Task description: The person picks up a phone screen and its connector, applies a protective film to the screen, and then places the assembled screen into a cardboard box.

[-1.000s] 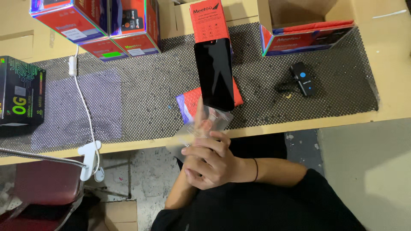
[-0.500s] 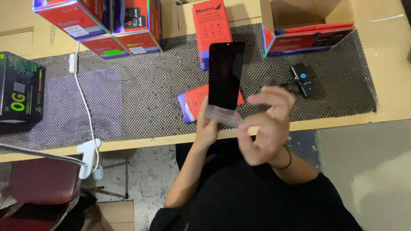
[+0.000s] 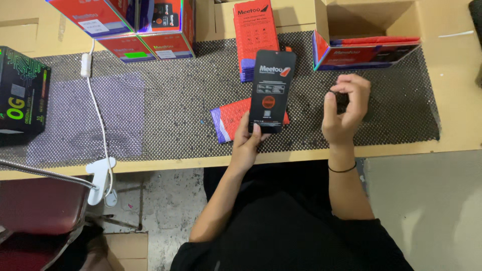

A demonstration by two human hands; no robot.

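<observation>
My left hand (image 3: pixel 248 143) holds a flat black phone-sized panel (image 3: pixel 271 90) by its lower edge, upright over the mat, with its labelled side facing me. Under it a red and purple flat pack (image 3: pixel 227 119) lies on the black mesh mat (image 3: pixel 165 110). My right hand (image 3: pixel 346 113) is to the right, low over the mat. Its thumb and fingers curl around a small black handheld device (image 3: pixel 342 99), which they mostly hide.
A second red flat pack (image 3: pixel 253 30) lies at the back. An open cardboard box (image 3: pixel 371 20) with red packs stands at the back right, red boxes (image 3: pixel 130 25) at the back left, a black box (image 3: pixel 20 90) at the left. A white cable (image 3: pixel 98 120) runs to a clamp (image 3: pixel 100 175).
The panel now shows its labelled side instead of the plain glossy black side. My right hand left the panel's lower end, moved right and closed around the small black device.
</observation>
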